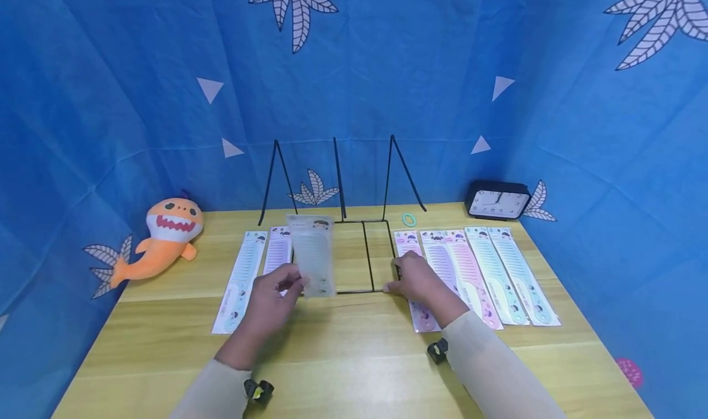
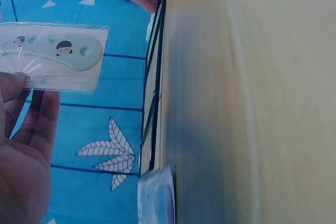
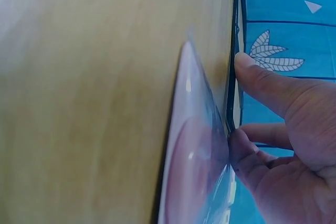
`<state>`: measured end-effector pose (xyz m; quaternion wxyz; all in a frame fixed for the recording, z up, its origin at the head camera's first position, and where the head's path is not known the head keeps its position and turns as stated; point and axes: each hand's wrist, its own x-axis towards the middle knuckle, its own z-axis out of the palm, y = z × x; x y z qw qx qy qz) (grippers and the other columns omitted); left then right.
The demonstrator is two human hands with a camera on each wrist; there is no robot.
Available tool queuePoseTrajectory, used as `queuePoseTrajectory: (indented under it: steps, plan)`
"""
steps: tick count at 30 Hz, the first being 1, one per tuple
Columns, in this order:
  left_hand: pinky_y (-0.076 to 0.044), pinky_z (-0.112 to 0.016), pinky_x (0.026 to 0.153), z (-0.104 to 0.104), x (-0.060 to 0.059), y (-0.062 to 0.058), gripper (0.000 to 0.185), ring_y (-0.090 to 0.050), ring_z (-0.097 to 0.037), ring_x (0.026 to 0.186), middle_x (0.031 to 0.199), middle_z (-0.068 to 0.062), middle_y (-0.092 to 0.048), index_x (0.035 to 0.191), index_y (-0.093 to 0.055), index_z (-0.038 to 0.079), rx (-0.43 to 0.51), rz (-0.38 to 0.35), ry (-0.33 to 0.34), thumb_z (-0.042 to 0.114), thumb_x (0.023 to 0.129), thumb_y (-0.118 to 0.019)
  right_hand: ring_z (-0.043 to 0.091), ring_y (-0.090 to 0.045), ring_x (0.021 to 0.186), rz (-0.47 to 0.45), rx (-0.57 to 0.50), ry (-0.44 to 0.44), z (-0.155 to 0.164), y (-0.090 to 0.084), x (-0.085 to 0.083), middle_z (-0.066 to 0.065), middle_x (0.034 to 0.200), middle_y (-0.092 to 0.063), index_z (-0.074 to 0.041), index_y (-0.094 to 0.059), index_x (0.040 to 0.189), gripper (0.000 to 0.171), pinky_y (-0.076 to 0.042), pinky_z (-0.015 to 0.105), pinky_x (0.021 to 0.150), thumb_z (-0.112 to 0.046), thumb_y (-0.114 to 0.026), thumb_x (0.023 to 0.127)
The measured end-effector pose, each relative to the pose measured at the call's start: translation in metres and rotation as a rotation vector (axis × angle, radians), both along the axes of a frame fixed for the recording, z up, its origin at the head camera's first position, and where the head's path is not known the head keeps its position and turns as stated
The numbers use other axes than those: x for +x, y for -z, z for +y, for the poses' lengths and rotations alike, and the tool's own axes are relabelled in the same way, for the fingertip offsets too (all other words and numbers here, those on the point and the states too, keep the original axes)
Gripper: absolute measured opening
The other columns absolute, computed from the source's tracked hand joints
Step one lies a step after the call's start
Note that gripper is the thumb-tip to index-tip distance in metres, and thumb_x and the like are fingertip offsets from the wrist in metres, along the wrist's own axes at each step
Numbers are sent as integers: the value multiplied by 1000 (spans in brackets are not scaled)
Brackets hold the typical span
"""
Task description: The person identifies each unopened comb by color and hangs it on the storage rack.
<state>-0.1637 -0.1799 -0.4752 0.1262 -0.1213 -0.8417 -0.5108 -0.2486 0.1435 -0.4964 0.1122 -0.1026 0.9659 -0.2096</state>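
My left hand [image 1: 273, 302] pinches a pale green comb in a clear packet [image 1: 314, 259] between thumb and fingers, raised upright over the left part of a black wire rack [image 1: 367, 256]. In the left wrist view the comb's rounded handle end [image 2: 86, 53] shows a hole and a small printed face. At the rack's front right corner, my right hand [image 1: 417, 278] grips the wire frame [image 3: 231, 93] with thumb and fingertips. Beneath that hand lies a packaged pink comb [image 1: 423, 317], close by the fingers in the right wrist view.
Packaged combs lie on both sides: a green one [image 1: 240, 284] and a purple one [image 1: 278, 247] left, several more [image 1: 495, 278] right. Behind are a green ring [image 1: 409, 220] and a black clock [image 1: 498, 200]. An orange plush shark [image 1: 166, 238] sits far left, before blue curtains.
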Motion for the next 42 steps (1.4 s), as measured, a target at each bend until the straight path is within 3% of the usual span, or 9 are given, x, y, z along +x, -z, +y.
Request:
queuePoseTrajectory:
  steps: [7, 12, 26, 42]
  plan:
    - [-66, -31, 84, 14, -3, 1, 17, -78, -21, 95, 113, -7, -83, 116, -79, 10, 8, -26, 53, 2, 102, -74, 32, -64, 118, 8, 6, -5, 0, 0, -1, 27, 143, -62, 3, -59, 154, 80, -55, 50, 116, -36, -91, 91]
    - [-67, -32, 88, 24, -6, 4, 20, -79, -20, 100, 117, -4, -83, 118, -79, 14, -1, -57, 30, 4, 102, -75, 33, -64, 120, 7, 8, -5, 0, 0, -1, 27, 144, -62, 3, -59, 154, 80, -55, 51, 116, -36, -91, 91]
    - [-67, -26, 84, 38, -10, 11, 20, -80, -20, 98, 112, -3, -83, 118, -80, 17, -2, -53, 26, 6, 102, -76, 32, -65, 117, 3, -7, 7, -1, 1, 0, 26, 141, -62, 3, -60, 153, 80, -56, 50, 115, -35, -92, 90]
    - [-68, -36, 89, 40, -17, 19, 20, -79, -16, 99, 110, 0, -84, 118, -80, 20, -38, -45, -21, 9, 102, -77, 34, -65, 120, 13, -12, 3, -1, 0, 1, 27, 142, -62, 3, -61, 152, 78, -56, 51, 115, -35, -91, 90]
